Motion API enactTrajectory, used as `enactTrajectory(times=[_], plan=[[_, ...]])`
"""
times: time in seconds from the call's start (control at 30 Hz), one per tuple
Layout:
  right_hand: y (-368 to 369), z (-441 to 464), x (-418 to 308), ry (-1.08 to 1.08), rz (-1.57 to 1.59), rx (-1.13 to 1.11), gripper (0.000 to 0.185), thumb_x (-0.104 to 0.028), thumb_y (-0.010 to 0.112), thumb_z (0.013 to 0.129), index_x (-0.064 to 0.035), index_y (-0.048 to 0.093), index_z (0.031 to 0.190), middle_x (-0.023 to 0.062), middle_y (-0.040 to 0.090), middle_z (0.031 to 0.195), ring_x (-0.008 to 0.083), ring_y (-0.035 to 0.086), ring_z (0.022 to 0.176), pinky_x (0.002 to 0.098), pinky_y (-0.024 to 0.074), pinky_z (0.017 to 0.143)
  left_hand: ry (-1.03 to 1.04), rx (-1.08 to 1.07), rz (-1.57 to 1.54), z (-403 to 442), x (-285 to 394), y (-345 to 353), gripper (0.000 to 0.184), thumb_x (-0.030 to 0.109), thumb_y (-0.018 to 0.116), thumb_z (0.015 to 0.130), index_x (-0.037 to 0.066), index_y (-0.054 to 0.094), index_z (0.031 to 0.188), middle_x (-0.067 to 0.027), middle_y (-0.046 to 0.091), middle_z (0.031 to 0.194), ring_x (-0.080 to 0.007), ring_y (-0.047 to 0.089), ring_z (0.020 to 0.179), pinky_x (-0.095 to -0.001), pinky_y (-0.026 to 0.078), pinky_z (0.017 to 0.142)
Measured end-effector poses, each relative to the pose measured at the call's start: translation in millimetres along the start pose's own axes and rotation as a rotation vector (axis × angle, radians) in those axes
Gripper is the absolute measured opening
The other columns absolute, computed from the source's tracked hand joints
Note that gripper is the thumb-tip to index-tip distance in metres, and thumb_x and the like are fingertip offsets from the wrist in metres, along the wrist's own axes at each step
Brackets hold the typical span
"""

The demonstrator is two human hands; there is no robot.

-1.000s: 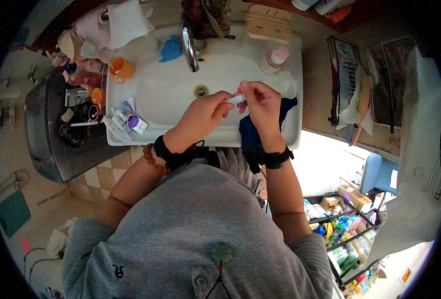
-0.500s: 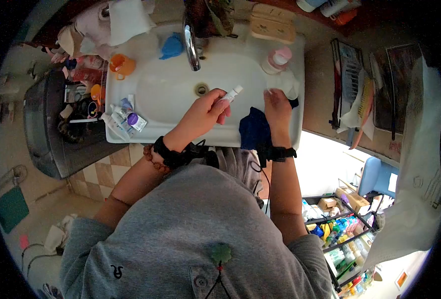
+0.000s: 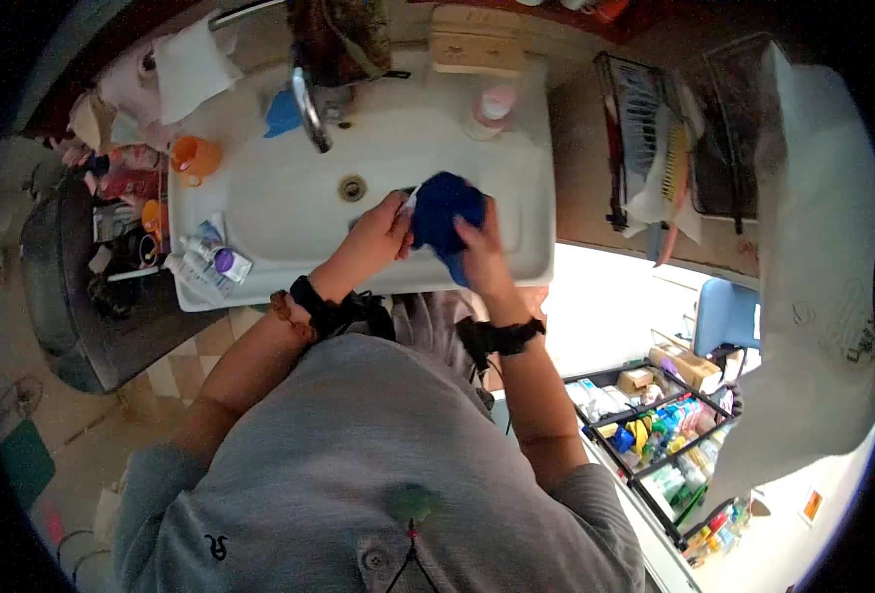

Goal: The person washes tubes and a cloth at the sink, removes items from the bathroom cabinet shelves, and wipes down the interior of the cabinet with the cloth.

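Note:
Over the white sink, my left hand is closed on a small white tube, mostly hidden by the fingers and cloth. My right hand grips a dark blue cloth with the thumb over it. The cloth touches or overlaps the tube's end, right beside my left fingers. The drain lies to the left of the cloth, and the chrome faucet is above it.
An orange cup and several tubes lie on the sink's left rim. A pink-capped bottle, a blue item and a beige soap box stand toward the back. Brushes hang at right.
My right hand has picked up the blue cloth from the sink's front right and brought it to the tube in my left hand. The whole view has shifted.

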State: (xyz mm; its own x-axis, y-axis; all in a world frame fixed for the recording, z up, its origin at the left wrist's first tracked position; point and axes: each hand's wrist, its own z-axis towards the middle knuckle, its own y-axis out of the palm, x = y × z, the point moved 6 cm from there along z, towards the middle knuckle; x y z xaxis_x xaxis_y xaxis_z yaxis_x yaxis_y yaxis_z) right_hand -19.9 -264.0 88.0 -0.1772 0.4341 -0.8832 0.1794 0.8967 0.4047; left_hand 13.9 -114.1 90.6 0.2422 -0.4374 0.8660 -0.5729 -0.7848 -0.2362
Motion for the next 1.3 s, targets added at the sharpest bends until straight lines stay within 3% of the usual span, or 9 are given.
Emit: enactTrajectory(times=[0.17, 0.3, 0.5, 0.73, 0.97, 1.07, 1.17, 1.27, 1.3], plan=[[35.6, 19.0, -20.3, -0.329, -0.477, 0.327, 0.041, -0.027, 0.061, 0.088, 0.0019, 0.045, 0.112, 0.0118, 0.056, 0.098, 0.0154, 0.051, 0.082, 0.0279, 0.0452, 0.074, 0.322, 0.187, 0.588, -3.6, 13.4, 17.5, 0.028, 0.007, 0.038, 0.094, -0.008, 0.035, 0.117, -0.0224, 0.061, 0.075, -0.0306, 0.063, 0.067, -0.041, 0.047, 0.055], [24.6, 44.4, 4.0, 0.068, -0.284, 0.184, 0.03, -0.021, 0.066, 0.085, 0.0028, 0.058, 0.101, 0.0062, 0.059, 0.081, 0.0114, 0.054, 0.069, 0.0278, 0.0472, 0.064, 0.069, 0.025, 0.115, -5.3, 9.3, 9.3, 0.019, 0.01, 0.038, 0.096, -0.002, 0.04, 0.111, -0.0119, 0.055, 0.069, -0.0228, 0.056, 0.057, -0.0338, 0.042, 0.05], [54.8, 26.7, -36.4, 0.077, 0.159, -0.486, 0.034, -0.003, 0.061, 0.085, -0.0007, 0.05, 0.118, 0.0135, 0.062, 0.105, 0.0243, 0.061, 0.099, 0.0347, 0.0507, 0.086, -0.16, -0.417, -1.067, -30.4, 16.1, 0.6, 0.012, 0.015, 0.036, 0.1, 0.006, 0.042, 0.096, 0.0004, 0.041, 0.068, -0.0109, 0.04, 0.052, -0.0237, 0.032, 0.048], [41.2, 47.6, -7.2, -0.136, -0.565, -0.125, 0.038, -0.011, 0.068, 0.08, -0.0037, 0.054, 0.114, 0.0129, 0.063, 0.099, 0.0196, 0.06, 0.089, 0.0297, 0.0474, 0.08, 0.4, 0.256, 0.676, -10.0, 11.1, -23.8, 0.023, 0.012, 0.043, 0.095, 0.003, 0.04, 0.116, -0.0144, 0.056, 0.073, -0.0264, 0.057, 0.06, -0.0384, 0.044, 0.054], [6.9, 24.4, -58.3, -0.489, -0.879, 0.075, 0.037, -0.002, 0.062, 0.076, -0.0085, 0.057, 0.112, 0.0112, 0.064, 0.095, 0.0208, 0.063, 0.079, 0.0287, 0.0488, 0.076, 0.146, 0.111, 0.268, -9.9, 3.4, -43.0, 0.017, 0.018, 0.046, 0.095, 0.004, 0.05, 0.104, -0.0094, 0.06, 0.066, -0.0237, 0.056, 0.054, -0.0354, 0.045, 0.052], [-39.2, 26.1, -45.9, -0.155, -0.945, 0.142, 0.04, -0.005, 0.061, 0.074, -0.0055, 0.056, 0.114, 0.0186, 0.061, 0.106, 0.0289, 0.062, 0.095, 0.0336, 0.0482, 0.081, 0.021, 0.052, 0.12, -19.0, 2.7, -48.3, 0.017, 0.02, 0.046, 0.096, 0.005, 0.051, 0.099, -0.0052, 0.059, 0.063, -0.0177, 0.053, 0.049, -0.0322, 0.043, 0.049], [-79.3, 35.6, 0.8, -0.368, -1.551, 0.125, 0.043, -0.014, 0.066, 0.076, -0.002, 0.054, 0.115, 0.0211, 0.057, 0.112, 0.0293, 0.059, 0.101, 0.0351, 0.0482, 0.081, 0.023, -0.011, 0.059, -10.9, -3.3, -44.1, 0.018, 0.02, 0.045, 0.097, 0.003, 0.051, 0.099, -0.0035, 0.06, 0.066, -0.0123, 0.051, 0.05, -0.0288, 0.043, 0.05], [-34.7, 32.4, -17.5, -0.556, -1.341, 0.111, 0.05, -0.027, 0.069, 0.078, 0.0012, 0.053, 0.116, 0.0221, 0.053, 0.116, 0.0296, 0.056, 0.104, 0.0356, 0.0478, 0.081, 0.131, -0.059, -0.047, 4.9, -8.8, -30.9, 0.016, 0.014, 0.044, 0.097, 0.001, 0.053, 0.097, -0.0057, 0.061, 0.072, -0.012, 0.054, 0.054, -0.0279, 0.046, 0.054], [-21.3, 37.0, -8.9, -0.259, -0.932, 0.052, 0.044, -0.025, 0.069, 0.081, 0.0018, 0.053, 0.112, 0.016, 0.059, 0.103, 0.0236, 0.06, 0.092, 0.0321, 0.0493, 0.075, 0.185, -0.073, -0.1, 6.4, -6.5, -23.6, 0.015, 0.012, 0.044, 0.096, 0.0, 0.053, 0.095, -0.0063, 0.062, 0.074, -0.0123, 0.055, 0.055, -0.0282, 0.046, 0.054]])
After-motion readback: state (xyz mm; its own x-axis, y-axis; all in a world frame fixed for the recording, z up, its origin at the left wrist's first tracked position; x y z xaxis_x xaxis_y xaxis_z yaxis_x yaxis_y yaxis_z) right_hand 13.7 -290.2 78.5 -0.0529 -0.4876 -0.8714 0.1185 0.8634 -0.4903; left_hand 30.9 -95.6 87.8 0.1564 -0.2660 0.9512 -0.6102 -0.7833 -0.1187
